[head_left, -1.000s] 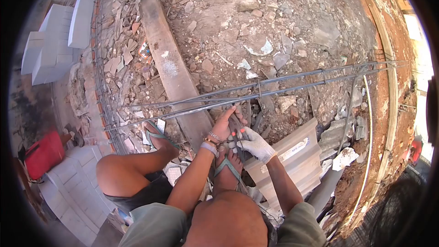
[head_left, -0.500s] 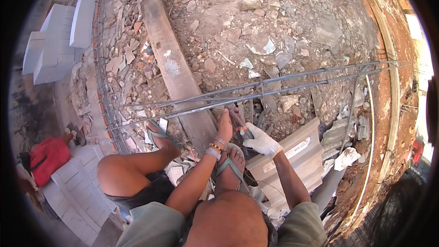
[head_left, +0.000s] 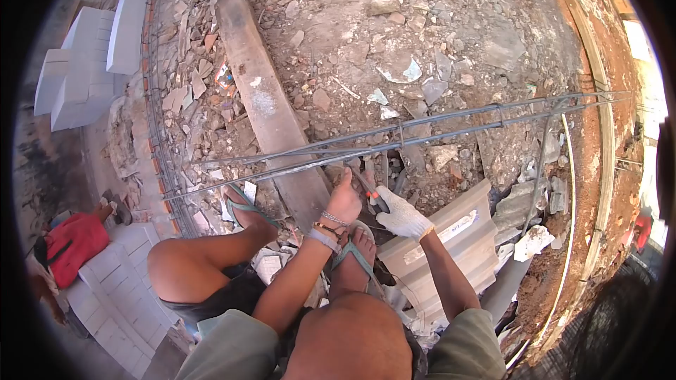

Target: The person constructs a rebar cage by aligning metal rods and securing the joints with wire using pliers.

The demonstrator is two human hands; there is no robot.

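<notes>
My right hand (head_left: 403, 216), in a white knit glove, is closed around the handles of pliers (head_left: 369, 190) with orange and dark grips. Their jaws point up and left, close under the steel rebar frame (head_left: 422, 141). Bare, with bracelets at the wrist, my left hand (head_left: 345, 202) is just left of the pliers. Its fingers are curled together near the lower bar, and what they hold is too small to make out. The rebar lies across a wooden plank (head_left: 266, 109) in front of my feet.
Broken tile and stone rubble (head_left: 394, 42) covers the ground. Right of my feet lies a corrugated sheet (head_left: 451, 239). Pale blocks (head_left: 88, 63) are stacked at far left, with a red cloth (head_left: 76, 246) lower down. A long timber (head_left: 598, 169) edges the right side.
My left hand has drawn slightly down toward me and its fingers have curled in. The pliers have turned, so more of their handles shows. My right hand has barely moved.
</notes>
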